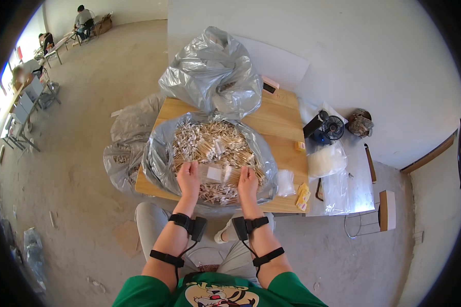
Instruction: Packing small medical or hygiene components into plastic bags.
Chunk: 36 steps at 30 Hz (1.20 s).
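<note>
Apparently, the left hand and right hand pinch opposite ends of a clear plastic packet with a white label, likely to keep its thin film spread. The fingers cover both ends, and whether the swabs beside the right fingertips lie inside it or underneath is hard to tell. Under and beyond both hands, loose cotton swabs fill a grey plastic bag, its mouth spread wide, presumably for easy reach; its bottom is hidden. Right of the right hand, a yellow packet lies at the edge of the wooden table, probably to stay within reach. Farther right, a small black fan stands near clear bags. Straight beyond the hands, a second grey bag mostly conceals its contents. Far off leftward, seated people are too small to make out their work.
</note>
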Each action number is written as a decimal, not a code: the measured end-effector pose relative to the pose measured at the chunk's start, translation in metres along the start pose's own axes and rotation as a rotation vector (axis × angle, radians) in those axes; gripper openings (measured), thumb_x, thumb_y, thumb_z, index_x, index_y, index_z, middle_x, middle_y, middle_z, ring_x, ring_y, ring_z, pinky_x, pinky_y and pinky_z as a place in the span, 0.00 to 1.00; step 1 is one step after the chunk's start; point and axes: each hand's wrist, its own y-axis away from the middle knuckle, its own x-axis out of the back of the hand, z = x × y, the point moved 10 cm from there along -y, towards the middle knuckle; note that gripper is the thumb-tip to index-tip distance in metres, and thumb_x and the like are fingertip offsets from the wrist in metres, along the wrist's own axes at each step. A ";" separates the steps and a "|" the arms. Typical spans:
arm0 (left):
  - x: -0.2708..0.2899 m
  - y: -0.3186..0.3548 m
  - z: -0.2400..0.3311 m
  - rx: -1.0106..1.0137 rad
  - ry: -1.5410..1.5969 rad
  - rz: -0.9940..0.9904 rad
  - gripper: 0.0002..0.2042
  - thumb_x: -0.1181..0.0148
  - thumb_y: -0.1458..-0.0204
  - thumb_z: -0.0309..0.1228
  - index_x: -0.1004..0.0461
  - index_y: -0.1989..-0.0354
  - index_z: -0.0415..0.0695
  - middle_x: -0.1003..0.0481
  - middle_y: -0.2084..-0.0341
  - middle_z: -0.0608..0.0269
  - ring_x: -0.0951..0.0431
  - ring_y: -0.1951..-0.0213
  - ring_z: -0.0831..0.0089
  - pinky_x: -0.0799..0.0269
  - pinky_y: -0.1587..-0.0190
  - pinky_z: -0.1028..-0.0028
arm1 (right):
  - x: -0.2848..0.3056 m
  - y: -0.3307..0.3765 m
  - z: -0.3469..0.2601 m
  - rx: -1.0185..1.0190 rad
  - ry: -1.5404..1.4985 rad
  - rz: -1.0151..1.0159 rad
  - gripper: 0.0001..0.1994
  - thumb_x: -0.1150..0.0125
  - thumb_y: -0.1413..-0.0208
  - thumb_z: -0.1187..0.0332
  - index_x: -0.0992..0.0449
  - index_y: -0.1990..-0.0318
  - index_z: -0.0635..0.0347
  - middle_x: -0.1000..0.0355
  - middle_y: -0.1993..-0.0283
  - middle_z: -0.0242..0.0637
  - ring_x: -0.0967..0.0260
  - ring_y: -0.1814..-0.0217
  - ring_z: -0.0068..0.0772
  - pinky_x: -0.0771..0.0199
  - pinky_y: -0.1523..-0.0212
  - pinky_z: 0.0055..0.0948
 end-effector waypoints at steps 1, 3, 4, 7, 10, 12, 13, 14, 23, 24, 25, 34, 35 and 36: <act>0.007 -0.005 0.001 0.003 -0.060 0.033 0.16 0.43 0.47 0.33 0.37 0.81 0.37 0.37 0.86 0.50 0.42 0.82 0.56 0.41 0.77 0.65 | 0.005 -0.009 0.004 -0.008 -0.011 0.039 0.18 0.54 0.39 0.58 0.29 0.68 0.66 0.31 0.75 0.48 0.35 0.74 0.45 0.36 0.69 0.35; 0.012 -0.014 -0.004 0.015 -0.046 0.033 0.16 0.43 0.47 0.33 0.38 0.81 0.37 0.38 0.86 0.51 0.43 0.82 0.58 0.42 0.77 0.66 | 0.012 -0.021 0.005 0.007 -0.001 0.072 0.17 0.54 0.39 0.59 0.30 0.67 0.66 0.30 0.74 0.49 0.35 0.74 0.46 0.35 0.69 0.36; 0.013 -0.016 -0.006 0.025 -0.034 0.032 0.16 0.43 0.47 0.33 0.38 0.81 0.37 0.39 0.87 0.52 0.44 0.82 0.60 0.42 0.77 0.66 | 0.015 -0.025 0.004 0.022 0.008 0.105 0.15 0.54 0.39 0.61 0.30 0.66 0.66 0.30 0.73 0.50 0.35 0.73 0.48 0.35 0.68 0.37; 0.014 -0.018 -0.002 0.036 -0.015 0.012 0.16 0.43 0.47 0.32 0.40 0.81 0.38 0.41 0.87 0.55 0.45 0.82 0.65 0.43 0.78 0.68 | 0.016 -0.031 -0.032 0.308 -0.021 0.116 0.12 0.53 0.39 0.62 0.32 0.65 0.64 0.32 0.72 0.51 0.35 0.71 0.54 0.34 0.67 0.41; 0.020 -0.017 0.008 0.018 0.027 0.015 0.16 0.44 0.46 0.32 0.40 0.81 0.38 0.42 0.87 0.56 0.47 0.82 0.68 0.44 0.78 0.70 | 0.026 0.004 -0.098 0.649 0.362 0.262 0.11 0.53 0.39 0.64 0.34 0.59 0.64 0.30 0.66 0.49 0.33 0.67 0.56 0.33 0.64 0.42; 0.012 -0.016 0.024 0.003 0.063 -0.015 0.15 0.43 0.47 0.31 0.40 0.81 0.38 0.41 0.87 0.56 0.46 0.82 0.67 0.43 0.78 0.69 | 0.015 0.011 -0.079 0.560 0.219 0.148 0.11 0.53 0.39 0.64 0.33 0.58 0.63 0.30 0.65 0.47 0.31 0.67 0.53 0.31 0.66 0.40; 0.009 -0.014 0.032 -0.006 0.087 -0.043 0.15 0.43 0.47 0.31 0.39 0.81 0.38 0.40 0.86 0.55 0.45 0.82 0.66 0.43 0.77 0.69 | 0.004 0.016 -0.068 0.463 0.072 0.024 0.11 0.53 0.39 0.64 0.33 0.57 0.63 0.29 0.63 0.45 0.29 0.67 0.50 0.29 0.67 0.37; 0.006 -0.010 0.041 -0.007 0.087 -0.051 0.15 0.43 0.47 0.31 0.39 0.81 0.38 0.40 0.86 0.55 0.45 0.82 0.66 0.43 0.77 0.69 | 0.002 0.024 -0.066 0.457 0.073 0.029 0.11 0.53 0.39 0.64 0.33 0.57 0.63 0.29 0.63 0.45 0.29 0.67 0.50 0.29 0.67 0.37; 0.005 0.003 0.080 -0.163 -0.142 -0.229 0.11 0.42 0.49 0.30 0.32 0.78 0.37 0.34 0.83 0.50 0.35 0.81 0.60 0.38 0.76 0.68 | -0.042 0.059 -0.010 -0.436 -1.144 -0.479 0.10 0.50 0.42 0.72 0.34 0.54 0.65 0.28 0.64 0.38 0.27 0.69 0.30 0.25 0.71 0.23; 0.003 0.003 0.079 -0.175 -0.140 -0.246 0.11 0.42 0.49 0.30 0.32 0.78 0.37 0.34 0.83 0.50 0.35 0.81 0.60 0.38 0.76 0.68 | -0.031 0.055 -0.006 -0.398 -1.143 -0.460 0.09 0.47 0.44 0.74 0.32 0.56 0.63 0.28 0.63 0.37 0.28 0.66 0.29 0.26 0.67 0.24; 0.009 0.003 0.079 -0.183 -0.102 -0.175 0.12 0.42 0.49 0.31 0.34 0.79 0.38 0.35 0.85 0.52 0.37 0.82 0.62 0.40 0.77 0.68 | -0.019 0.052 -0.002 -0.359 -1.142 -0.436 0.08 0.45 0.47 0.76 0.30 0.59 0.61 0.27 0.62 0.36 0.28 0.63 0.29 0.28 0.64 0.25; 0.033 0.016 0.028 -0.042 0.054 -0.119 0.14 0.44 0.46 0.32 0.35 0.81 0.40 0.40 0.89 0.69 0.43 0.84 0.80 0.45 0.81 0.75 | 0.152 0.035 0.129 -0.156 -0.707 0.076 0.07 0.40 0.52 0.77 0.22 0.65 0.59 0.29 0.69 0.26 0.34 0.68 0.17 0.35 0.66 0.18; 0.029 0.022 0.022 0.050 0.111 -0.141 0.15 0.45 0.45 0.32 0.36 0.82 0.41 0.40 0.90 0.70 0.44 0.85 0.82 0.47 0.82 0.76 | 0.171 0.038 0.160 -0.269 -0.642 0.153 0.07 0.40 0.51 0.75 0.22 0.64 0.59 0.29 0.71 0.25 0.35 0.70 0.16 0.35 0.68 0.18; 0.028 0.026 0.024 0.043 0.112 -0.151 0.15 0.45 0.45 0.32 0.36 0.82 0.41 0.40 0.90 0.70 0.44 0.85 0.82 0.47 0.82 0.76 | 0.186 0.037 0.174 -0.271 -0.646 0.165 0.07 0.40 0.51 0.75 0.22 0.64 0.59 0.29 0.71 0.25 0.35 0.70 0.16 0.35 0.68 0.18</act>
